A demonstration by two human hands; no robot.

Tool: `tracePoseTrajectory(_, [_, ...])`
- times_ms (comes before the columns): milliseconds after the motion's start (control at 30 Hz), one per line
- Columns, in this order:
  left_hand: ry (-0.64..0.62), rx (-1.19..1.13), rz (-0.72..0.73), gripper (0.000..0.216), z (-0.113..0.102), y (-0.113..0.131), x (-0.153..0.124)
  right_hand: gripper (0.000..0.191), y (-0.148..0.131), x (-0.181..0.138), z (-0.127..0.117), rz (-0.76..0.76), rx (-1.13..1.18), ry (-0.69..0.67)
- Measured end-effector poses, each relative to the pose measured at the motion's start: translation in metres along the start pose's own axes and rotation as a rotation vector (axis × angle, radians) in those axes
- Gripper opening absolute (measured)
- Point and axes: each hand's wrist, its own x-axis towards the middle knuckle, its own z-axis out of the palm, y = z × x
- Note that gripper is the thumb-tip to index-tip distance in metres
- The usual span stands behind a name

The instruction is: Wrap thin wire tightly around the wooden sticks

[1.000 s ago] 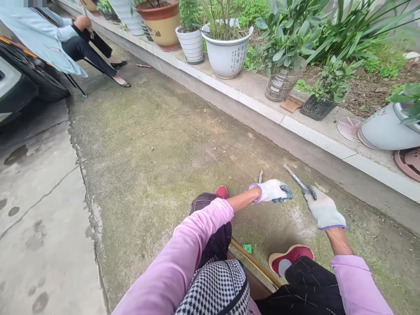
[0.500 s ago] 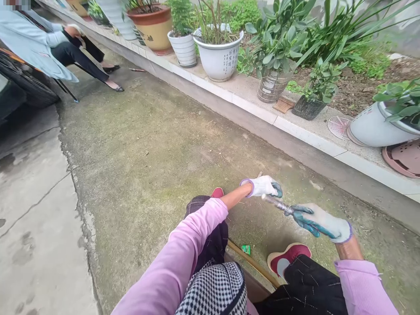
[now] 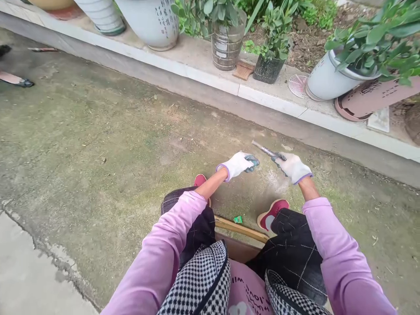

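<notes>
I sit low over the concrete ground, knees apart, in pink sleeves and white work gloves. My right hand (image 3: 292, 166) is closed around a short grey metal rod (image 3: 263, 149), whose free end points up and to the left. My left hand (image 3: 238, 163) is closed in a fist just left of it, near the ground; what it grips is hidden. Pale scuffed dust (image 3: 274, 183) marks the concrete below both hands. My red shoes (image 3: 271, 213) rest on either side.
A raised kerb (image 3: 262, 99) runs across the back with several potted plants: a white pot (image 3: 149, 22), a black pot (image 3: 268, 68), a tipped white pot (image 3: 328, 78). A wooden stool edge (image 3: 241, 229) lies between my legs. Another person's shoe (image 3: 16, 80) shows far left.
The view has tilted down and to the right, so the seated person and the car are out of sight. My right hand has swung the rod back up, near the left hand.
</notes>
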Motion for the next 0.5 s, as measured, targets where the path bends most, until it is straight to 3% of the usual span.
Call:
tracePoseTrajectory(133, [-0.019, -0.106, -0.003, 0.014, -0.001, 0.004, -0.002, 0.047, -0.007, -0.007, -0.002, -0.004, 0.665, -0.04])
tracePoseTrajectory(233, [-0.022, -0.121, -0.017, 0.013, -0.001, 0.005, -0.001, 0.056, -0.013, -0.02, -0.004, -0.119, 0.931, -0.15])
tracePoseTrajectory(367, [-0.065, -0.058, 0.017, 0.012, 0.001, 0.0, 0.006, 0.056, -0.013, -0.036, -0.009, -0.218, 0.984, -0.376])
tracePoseTrajectory(500, [-0.119, 0.102, 0.068, 0.009, 0.0, -0.001, 0.009, 0.06, -0.006, -0.042, -0.01, -0.245, 0.747, -0.687])
